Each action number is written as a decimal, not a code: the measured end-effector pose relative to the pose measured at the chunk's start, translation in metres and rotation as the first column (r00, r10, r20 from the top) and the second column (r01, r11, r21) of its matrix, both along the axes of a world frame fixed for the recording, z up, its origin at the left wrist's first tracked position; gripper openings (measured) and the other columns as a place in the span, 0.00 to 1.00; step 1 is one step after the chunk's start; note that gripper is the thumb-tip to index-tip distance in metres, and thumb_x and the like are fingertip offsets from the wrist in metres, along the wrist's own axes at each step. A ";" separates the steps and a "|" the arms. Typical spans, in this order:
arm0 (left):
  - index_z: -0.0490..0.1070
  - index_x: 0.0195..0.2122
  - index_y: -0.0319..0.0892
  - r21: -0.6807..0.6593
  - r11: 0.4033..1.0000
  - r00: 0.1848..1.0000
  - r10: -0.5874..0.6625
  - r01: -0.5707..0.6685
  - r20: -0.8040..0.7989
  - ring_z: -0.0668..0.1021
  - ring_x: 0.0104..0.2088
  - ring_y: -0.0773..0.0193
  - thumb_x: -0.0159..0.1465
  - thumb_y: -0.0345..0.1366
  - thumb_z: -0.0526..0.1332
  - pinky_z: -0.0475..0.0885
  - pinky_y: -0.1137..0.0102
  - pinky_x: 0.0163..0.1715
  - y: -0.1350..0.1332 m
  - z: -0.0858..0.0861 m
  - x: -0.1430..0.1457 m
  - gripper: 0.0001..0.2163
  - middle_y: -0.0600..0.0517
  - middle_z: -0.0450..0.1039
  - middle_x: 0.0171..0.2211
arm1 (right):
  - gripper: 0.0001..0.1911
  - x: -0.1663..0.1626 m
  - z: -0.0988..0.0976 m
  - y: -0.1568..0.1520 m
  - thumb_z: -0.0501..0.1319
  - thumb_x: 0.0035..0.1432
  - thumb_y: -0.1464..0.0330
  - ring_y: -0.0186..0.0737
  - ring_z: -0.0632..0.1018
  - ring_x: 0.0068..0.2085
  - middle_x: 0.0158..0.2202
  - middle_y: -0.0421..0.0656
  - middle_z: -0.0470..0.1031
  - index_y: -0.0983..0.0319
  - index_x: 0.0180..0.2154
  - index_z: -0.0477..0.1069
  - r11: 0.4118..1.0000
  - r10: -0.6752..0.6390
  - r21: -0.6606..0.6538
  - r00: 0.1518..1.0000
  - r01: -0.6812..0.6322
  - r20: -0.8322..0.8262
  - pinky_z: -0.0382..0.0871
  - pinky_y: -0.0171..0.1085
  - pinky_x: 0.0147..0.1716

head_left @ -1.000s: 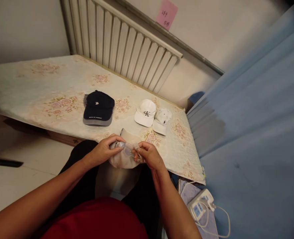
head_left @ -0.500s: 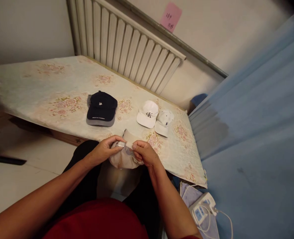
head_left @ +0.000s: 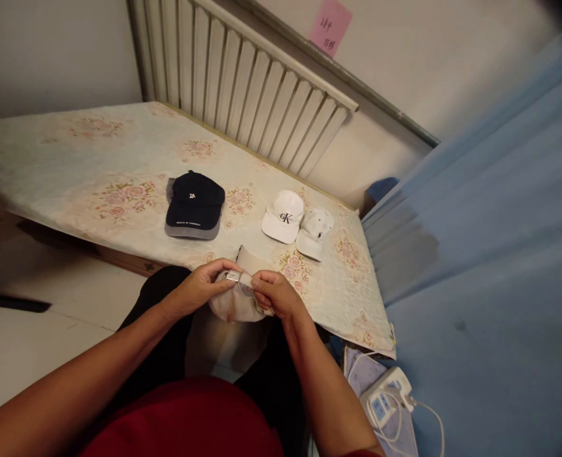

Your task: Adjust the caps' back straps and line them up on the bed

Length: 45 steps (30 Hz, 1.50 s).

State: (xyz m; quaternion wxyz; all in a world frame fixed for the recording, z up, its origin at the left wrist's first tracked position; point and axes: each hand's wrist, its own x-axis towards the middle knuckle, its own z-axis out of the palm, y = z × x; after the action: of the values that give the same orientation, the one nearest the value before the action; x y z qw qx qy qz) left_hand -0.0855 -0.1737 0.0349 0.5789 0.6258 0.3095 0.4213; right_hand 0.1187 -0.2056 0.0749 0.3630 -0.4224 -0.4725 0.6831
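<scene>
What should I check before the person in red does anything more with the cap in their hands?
1. Left hand holding the beige cap at its metal buckle: ok.
2. Right hand pinching the strap beside the buckle: ok.
3. Strap lying fully untwisted in the buckle: cannot tell, too small and partly covered by fingers.
4. Dark cap on the flowered cover, apart from both hands: ok.
5. Lettered white cap and its white neighbor apart from both hands: ok.

Dark red top (head_left: pixel 190 419); sleeve (head_left: pixel 366 454) seemingly short; black trousers (head_left: pixel 268 374); forearms (head_left: pixel 138 335), fingers (head_left: pixel 220 264) bare
</scene>
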 end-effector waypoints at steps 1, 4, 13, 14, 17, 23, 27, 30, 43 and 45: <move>0.73 0.42 0.44 -0.001 1.000 1.000 -0.006 0.006 0.005 0.74 0.42 0.61 0.59 0.41 0.65 0.66 0.68 0.45 0.000 0.000 0.000 0.12 0.53 0.74 0.38 | 0.17 0.000 0.000 0.000 0.67 0.49 0.56 0.25 0.55 0.13 0.11 0.28 0.59 0.62 0.26 0.67 1.000 0.004 0.000 1.000 -0.004 -0.003 0.48 0.28 0.14; 0.73 0.42 0.44 -0.003 1.000 0.999 -0.029 0.029 0.023 0.74 0.41 0.61 0.59 0.41 0.65 0.66 0.69 0.44 0.000 0.000 0.002 0.12 0.53 0.74 0.38 | 0.16 0.000 0.000 -0.001 0.67 0.49 0.56 0.24 0.54 0.13 0.11 0.28 0.58 0.62 0.27 0.68 1.000 0.015 -0.003 1.000 -0.015 -0.017 0.48 0.28 0.14; 0.73 0.42 0.44 -0.022 0.997 0.995 -0.076 0.078 0.062 0.74 0.40 0.63 0.60 0.39 0.65 0.67 0.70 0.43 -0.003 0.003 0.005 0.10 0.54 0.74 0.38 | 0.17 0.000 -0.003 -0.002 0.67 0.49 0.56 0.25 0.55 0.13 0.11 0.28 0.58 0.62 0.27 0.68 0.999 0.048 -0.015 0.995 -0.049 -0.092 0.50 0.29 0.15; 0.73 0.42 0.44 -0.021 0.996 0.994 -0.082 0.084 0.067 0.74 0.40 0.63 0.60 0.39 0.65 0.67 0.70 0.43 -0.003 0.003 0.006 0.10 0.54 0.74 0.38 | 0.17 0.000 -0.003 -0.002 0.67 0.49 0.56 0.25 0.55 0.13 0.11 0.28 0.58 0.62 0.27 0.68 0.998 0.052 -0.017 0.994 -0.054 -0.100 0.50 0.29 0.15; 0.73 0.41 0.43 -0.026 0.995 0.993 -0.093 0.095 0.072 0.74 0.41 0.62 0.59 0.39 0.65 0.67 0.69 0.44 -0.005 0.006 0.007 0.10 0.53 0.75 0.38 | 0.18 0.000 -0.005 -0.001 0.67 0.49 0.54 0.25 0.55 0.13 0.11 0.28 0.58 0.62 0.28 0.68 0.998 0.054 -0.024 0.993 -0.057 -0.105 0.50 0.29 0.14; 0.73 0.41 0.42 -0.046 0.996 0.996 -0.076 0.078 0.038 0.75 0.40 0.61 0.58 0.41 0.65 0.69 0.68 0.42 -0.007 0.009 0.008 0.12 0.52 0.75 0.37 | 0.17 0.001 -0.003 -0.002 0.68 0.49 0.56 0.25 0.55 0.13 0.11 0.27 0.58 0.62 0.27 0.68 0.999 0.040 -0.025 0.998 -0.041 -0.054 0.50 0.29 0.15; 0.73 0.41 0.43 -0.039 0.997 0.998 -0.066 0.067 0.014 0.76 0.40 0.60 0.58 0.41 0.65 0.70 0.67 0.42 -0.007 0.009 0.009 0.12 0.51 0.75 0.38 | 0.16 0.001 -0.003 -0.003 0.68 0.49 0.57 0.25 0.56 0.13 0.10 0.27 0.58 0.62 0.27 0.68 1.000 0.009 -0.014 1.000 -0.009 -0.029 0.50 0.29 0.15; 0.73 0.41 0.42 -0.047 0.997 0.998 -0.059 0.059 0.011 0.76 0.39 0.60 0.58 0.41 0.65 0.70 0.67 0.42 -0.007 0.008 0.010 0.13 0.51 0.75 0.38 | 0.16 0.000 -0.006 -0.004 0.67 0.50 0.57 0.25 0.56 0.13 0.11 0.27 0.58 0.62 0.27 0.68 1.000 -0.008 -0.006 0.999 0.008 -0.054 0.50 0.29 0.14; 0.73 0.42 0.42 -0.030 0.998 0.999 -0.054 0.054 0.006 0.75 0.40 0.60 0.58 0.41 0.66 0.69 0.67 0.43 -0.008 0.004 0.010 0.13 0.52 0.75 0.38 | 0.19 -0.005 -0.013 -0.007 0.69 0.47 0.55 0.24 0.54 0.12 0.10 0.26 0.57 0.61 0.28 0.66 0.998 -0.023 -0.063 0.996 0.018 -0.087 0.48 0.29 0.14; 0.73 0.42 0.43 -0.033 0.998 0.999 -0.049 0.049 -0.005 0.75 0.40 0.60 0.58 0.41 0.65 0.69 0.67 0.43 -0.008 0.004 0.010 0.13 0.51 0.75 0.38 | 0.19 -0.005 -0.011 -0.007 0.69 0.47 0.55 0.24 0.54 0.12 0.10 0.26 0.57 0.61 0.28 0.66 0.997 -0.032 -0.068 0.996 0.026 -0.082 0.48 0.28 0.14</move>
State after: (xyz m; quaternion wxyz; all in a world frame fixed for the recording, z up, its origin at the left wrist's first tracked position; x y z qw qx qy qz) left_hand -0.0752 -0.1813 0.0385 0.5984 0.6248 0.3026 0.3999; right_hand 0.1132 -0.2130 0.0641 0.3778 -0.4124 -0.4278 0.7100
